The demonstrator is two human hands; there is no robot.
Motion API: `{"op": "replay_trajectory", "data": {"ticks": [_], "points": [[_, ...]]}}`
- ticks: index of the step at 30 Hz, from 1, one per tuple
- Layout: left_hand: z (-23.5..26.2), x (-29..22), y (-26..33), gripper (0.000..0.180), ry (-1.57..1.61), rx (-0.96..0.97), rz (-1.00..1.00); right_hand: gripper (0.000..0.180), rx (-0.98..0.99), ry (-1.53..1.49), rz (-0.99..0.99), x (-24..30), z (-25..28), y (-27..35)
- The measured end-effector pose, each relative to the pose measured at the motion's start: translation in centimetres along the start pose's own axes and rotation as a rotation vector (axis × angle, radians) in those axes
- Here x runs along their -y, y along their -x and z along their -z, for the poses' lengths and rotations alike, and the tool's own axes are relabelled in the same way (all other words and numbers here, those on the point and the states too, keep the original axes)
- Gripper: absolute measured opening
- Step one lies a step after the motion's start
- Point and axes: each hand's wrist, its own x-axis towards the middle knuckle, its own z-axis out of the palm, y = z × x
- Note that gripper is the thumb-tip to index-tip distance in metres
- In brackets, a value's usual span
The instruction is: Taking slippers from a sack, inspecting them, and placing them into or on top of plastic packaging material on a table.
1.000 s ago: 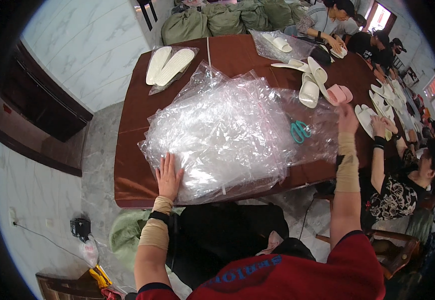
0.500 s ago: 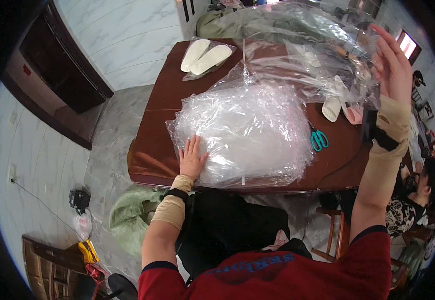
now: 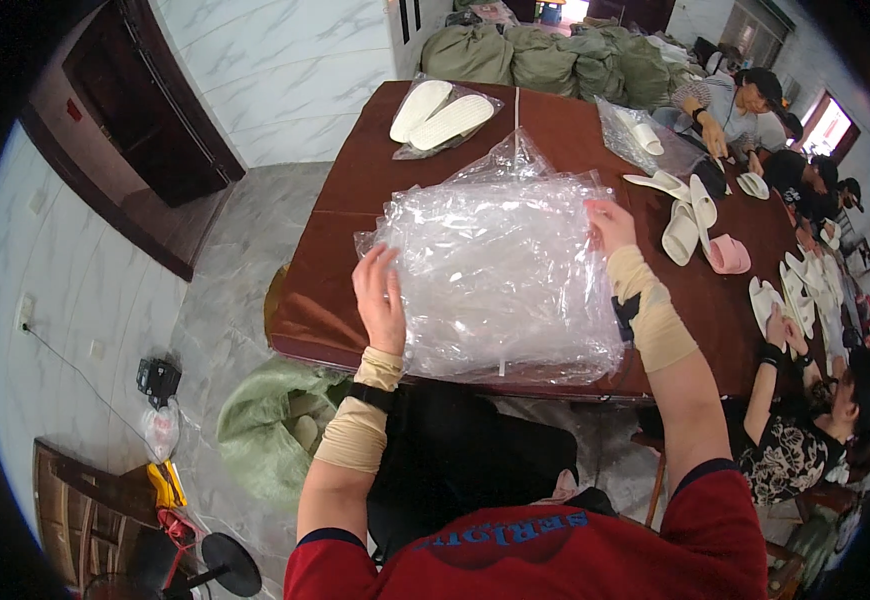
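A thick stack of clear plastic bags (image 3: 495, 280) lies on the table in front of me, its surface creased and shiny. My left hand (image 3: 382, 295) is at the stack's left edge, fingers apart and holding nothing. At the upper right edge, my right hand (image 3: 611, 226) has its fingers closed on the rim of a plastic bag. Beyond the stack, a pair of white slippers (image 3: 447, 120) lies in a clear bag. Several loose white slippers (image 3: 681, 233) and a pink slipper (image 3: 728, 255) lie to the right of my right hand.
The brown-covered table (image 3: 330, 250) reaches away from me. An open green sack (image 3: 265, 430) stands by its near left edge. Full green sacks (image 3: 545, 62) line the far end. Along the right side, people handle slippers; one person (image 3: 795, 440) sits close by.
My right hand has come down and left from high at the right, where it held up a large clear sheet. My left hand has lifted from the stack. The teal scissors are no longer visible.
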Motion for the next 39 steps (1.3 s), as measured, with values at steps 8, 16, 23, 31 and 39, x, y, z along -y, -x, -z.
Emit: {"op": "replay_trajectory", "data": {"ticks": [8, 16, 23, 31, 39], "points": [[0.6, 0.9, -0.3, 0.048, -0.311, 0.608, -0.113, 0.026, -0.085, 0.279, 0.03, -3.9, 0.5, 0.5], [-1.0, 4.1, 2.2, 0.078, -0.669, 0.788, -0.094, 0.056, 0.06, 1.441, 1.018, 0.5, -7.7, 9.3], [-2.3, 5.6, 3.5, 0.08, -0.736, 0.948, -0.05, 0.06, 0.517, 1.329, 0.54, -9.9, -2.9, 3.7], [-1.4, 4.0, 3.1, 0.066, -0.568, 0.828, -0.064, 0.057, 0.617, 1.618, 0.587, -8.3, -11.1, 12.6], [18.5, 16.5, 8.9, 0.023, 0.373, -0.222, 0.794, 0.056, 0.604, 1.543, 0.636, -11.9, -10.8, 11.9]]}}
